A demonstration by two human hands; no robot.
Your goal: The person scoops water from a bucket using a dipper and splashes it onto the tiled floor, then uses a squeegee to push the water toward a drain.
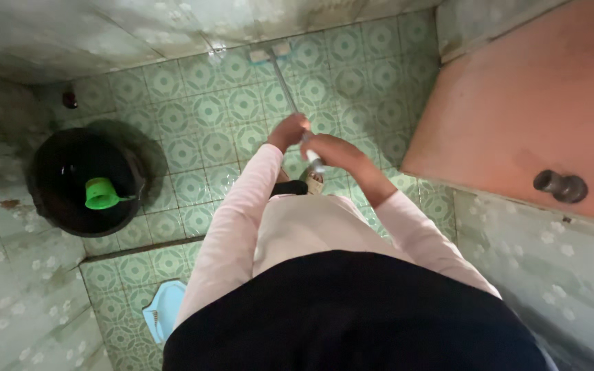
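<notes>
Over the green tiled floor [194, 130], a long-handled scrubber [284, 75] is being gripped firmly by both hands, left hand [288, 130] and right hand [335, 152], best pressed flat along the wall's foot.

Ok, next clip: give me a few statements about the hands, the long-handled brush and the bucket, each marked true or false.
1. Both hands, left hand and right hand, hold the brush handle. True.
2. The brush head rests on the orange door. False: it is on the green tiled floor by the wall.
3. A green scoop sits in the black bucket. True.
4. The bucket stands at the right. False: it is at the left.
</notes>
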